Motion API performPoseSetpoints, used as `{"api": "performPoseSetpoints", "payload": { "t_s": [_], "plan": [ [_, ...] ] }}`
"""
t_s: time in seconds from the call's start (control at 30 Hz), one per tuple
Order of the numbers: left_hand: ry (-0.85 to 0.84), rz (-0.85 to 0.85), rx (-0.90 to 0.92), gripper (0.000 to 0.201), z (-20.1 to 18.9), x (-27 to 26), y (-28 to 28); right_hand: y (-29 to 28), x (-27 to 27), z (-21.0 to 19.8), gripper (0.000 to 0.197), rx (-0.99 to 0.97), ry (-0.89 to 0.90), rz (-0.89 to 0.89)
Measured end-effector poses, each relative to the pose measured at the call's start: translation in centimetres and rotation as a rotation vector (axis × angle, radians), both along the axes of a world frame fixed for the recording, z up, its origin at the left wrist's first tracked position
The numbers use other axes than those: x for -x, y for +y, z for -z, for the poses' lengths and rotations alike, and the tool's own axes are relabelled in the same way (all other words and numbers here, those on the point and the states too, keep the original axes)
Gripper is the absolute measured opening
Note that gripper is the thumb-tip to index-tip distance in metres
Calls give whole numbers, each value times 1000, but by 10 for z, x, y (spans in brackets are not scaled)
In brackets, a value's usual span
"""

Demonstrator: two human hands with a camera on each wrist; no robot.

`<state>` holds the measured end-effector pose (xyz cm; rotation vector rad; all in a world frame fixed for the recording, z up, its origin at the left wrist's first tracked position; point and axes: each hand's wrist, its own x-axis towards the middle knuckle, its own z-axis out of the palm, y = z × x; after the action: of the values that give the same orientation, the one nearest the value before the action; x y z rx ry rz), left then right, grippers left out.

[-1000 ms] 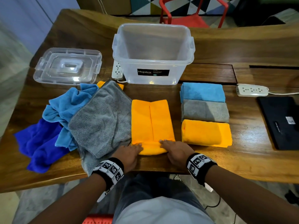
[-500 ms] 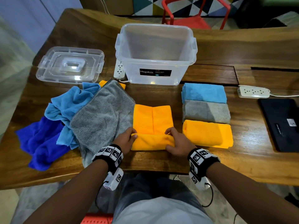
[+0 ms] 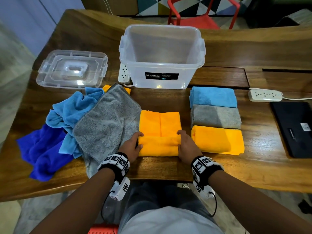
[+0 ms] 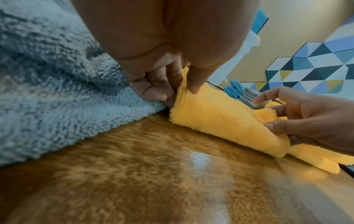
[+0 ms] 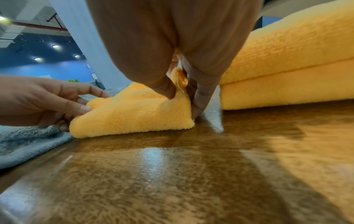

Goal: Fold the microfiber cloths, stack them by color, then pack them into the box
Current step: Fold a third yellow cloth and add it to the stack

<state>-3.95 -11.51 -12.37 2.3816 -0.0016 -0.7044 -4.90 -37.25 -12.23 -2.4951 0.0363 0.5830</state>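
Two hands work one orange microfiber cloth (image 3: 160, 132) at the near edge of the wooden table (image 3: 253, 166). The left hand (image 3: 130, 148) pinches the cloth's left end between thumb and fingers; the right hand (image 3: 186, 146) pinches its right end the same way. The near part is doubled over onto the far part, making a plump roll-like fold along the near side. Half a second ago the fold reached less far; a second ago both hands lay flat on the near hem.

Folded cloths number three, in a row toward the right side of the table: a light blue folded cloth (image 3: 213, 97) farthest, a grey folded cloth (image 3: 216, 117) in the middle, an orange folded cloth (image 3: 217, 141) nearest, each touching the next. All are thick, fluffy rectangles.

Toward the left edge lies a loose heap: one grey cloth (image 3: 104, 120) spread on top and touching the cloth being folded, a crumpled light blue cloth (image 3: 70, 108), a dark blue cloth (image 3: 42, 149) at the left, and an orange corner (image 3: 106, 87) peeping out at the far side.

One clear plastic box (image 3: 162, 56), open and labelled Megabox, stands at the middle of the table behind the cloths. Its clear lid (image 3: 72, 69) lies flat to its left. There are two white power strips: power strip (image 3: 124, 73) beside the box, and second power strip (image 3: 265, 95) toward the right edge. A black flat device (image 3: 293, 127) lies at the right edge.
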Motion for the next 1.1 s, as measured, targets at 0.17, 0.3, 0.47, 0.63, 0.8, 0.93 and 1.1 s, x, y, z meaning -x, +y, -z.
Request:
{"api": "performPoseSetpoints", "payload": {
  "t_s": [0.17,0.3,0.47,0.63,0.8,0.93,1.1],
  "plan": [
    [-23,-32,-74,43,-1,-5,-8,3,-1,1,58,28,-9,7],
    [-23,-52,-129,42,0,-7,-12,10,9,7,71,148,-68,-111],
    [-7,-52,-133,41,1,-8,-11,17,12,-1,62,200,-189,-488],
    [19,-91,-118,46,-1,-10,-12,9,8,20,61,283,23,-691],
    [-297,88,-397,59,-12,-2,-34,6,8,29,64,317,22,-730],
    [-306,552,-403,63,5,3,-45,6,10,32,66,355,17,-741],
    [-193,674,-496,84,42,12,-26,4,9,31,71,352,1,-714]
  ]
}}
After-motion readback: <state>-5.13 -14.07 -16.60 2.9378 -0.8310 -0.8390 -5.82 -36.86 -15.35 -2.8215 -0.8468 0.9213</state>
